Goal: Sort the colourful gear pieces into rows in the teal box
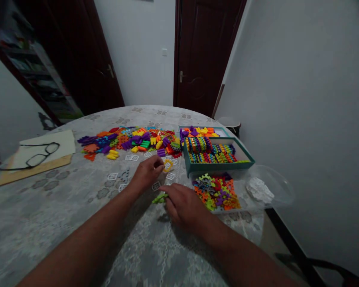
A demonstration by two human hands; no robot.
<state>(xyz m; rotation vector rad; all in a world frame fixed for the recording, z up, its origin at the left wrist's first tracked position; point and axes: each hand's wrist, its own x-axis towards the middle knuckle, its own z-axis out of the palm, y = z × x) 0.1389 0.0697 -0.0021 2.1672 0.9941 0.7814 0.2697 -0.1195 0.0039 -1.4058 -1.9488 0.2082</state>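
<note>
My left hand (148, 172) is over the middle of the table, its fingers closed in a pinch. At its fingertips is a yellow toothed ring piece (168, 166), which it appears to grip by the edge. Nearer to me, my right hand (184, 203) is closed on light green toothed building pieces (159, 198) that stick out to the left of its fingers. Its fingertips partly hide them. Small white grid pieces (170, 175) lie flat on the tablecloth around both hands.
A heap of colourful plastic pieces (124, 139) spreads behind my hands. To the right stand a green-edged box (221, 166) with rows of toothed pieces and a clear tray (242, 201) holding loose ones. Crumpled white paper (259, 190) lies farther right; eyeglasses (38, 159) rest on papers at left.
</note>
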